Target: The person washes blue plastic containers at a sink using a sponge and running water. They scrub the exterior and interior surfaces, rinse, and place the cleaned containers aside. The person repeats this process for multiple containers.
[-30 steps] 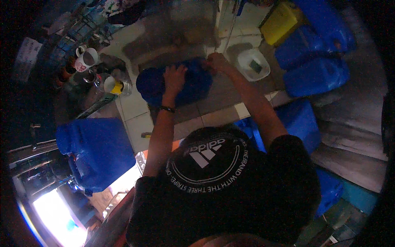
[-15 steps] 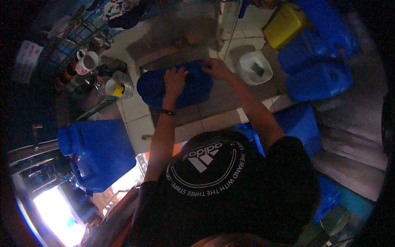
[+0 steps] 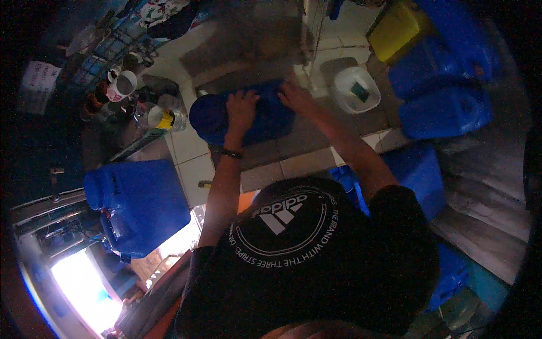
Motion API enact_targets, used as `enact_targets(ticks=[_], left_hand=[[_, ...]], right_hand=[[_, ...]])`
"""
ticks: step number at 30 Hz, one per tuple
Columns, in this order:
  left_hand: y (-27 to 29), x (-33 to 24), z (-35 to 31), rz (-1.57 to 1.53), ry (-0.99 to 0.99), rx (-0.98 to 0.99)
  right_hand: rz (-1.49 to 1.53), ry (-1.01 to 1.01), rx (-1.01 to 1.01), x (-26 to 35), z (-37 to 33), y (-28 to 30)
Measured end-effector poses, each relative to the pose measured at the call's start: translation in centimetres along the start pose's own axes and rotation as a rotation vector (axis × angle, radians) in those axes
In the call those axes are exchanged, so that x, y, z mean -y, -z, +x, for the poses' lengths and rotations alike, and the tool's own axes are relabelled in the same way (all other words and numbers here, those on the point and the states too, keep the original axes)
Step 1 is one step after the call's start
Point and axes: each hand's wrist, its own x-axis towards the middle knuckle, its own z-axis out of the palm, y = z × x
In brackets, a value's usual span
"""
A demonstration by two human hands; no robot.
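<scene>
A blue plastic jerrycan (image 3: 265, 124) lies on its side in a tiled basin (image 3: 316, 141) in front of me, its round end toward the left. My left hand (image 3: 243, 107) rests on the jerrycan's upper side, its fingers spread; a dark band circles that wrist. At the jerrycan's far right corner, my right hand (image 3: 294, 99) has its fingers bent over the edge. Dim light hides part of the grip. Right of the basin stands a white plastic tub (image 3: 341, 93) with a dark green pad (image 3: 359, 91) in it.
More blue jerrycans (image 3: 446, 113) and a yellow container (image 3: 395, 34) stand at the right. Another blue jerrycan (image 3: 141, 203) is at the left. Mugs (image 3: 122, 86) and a clear jar (image 3: 178, 116) crowd the left ledge near a wire rack (image 3: 104, 68). A small object (image 3: 204, 184) lies on the tiles.
My right hand's fingers have shifted from a closed pinch at the corner to reaching over the jerrycan's edge. The left hand stays in place on it. The view has shifted slightly.
</scene>
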Motion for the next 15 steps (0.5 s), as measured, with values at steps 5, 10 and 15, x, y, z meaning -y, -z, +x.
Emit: enact_targets(ticks=[5,10,15], left_hand=[[1.6,-2.0,0.0,-0.013,0.066,-0.452],[2.0,-7.4,-1.2,-0.821,0.666,-0.638],[2.2,-8.8,4.0,-1.738,1.127,-0.647]], right_hand=[[-0.013,-0.063,0.015,-1.1,2.6,1.0],[-0.157,0.051,0.517,-7.6,8.8,5.8],[1.232,-0.062,0.825,-7.0,10.3,10.7]])
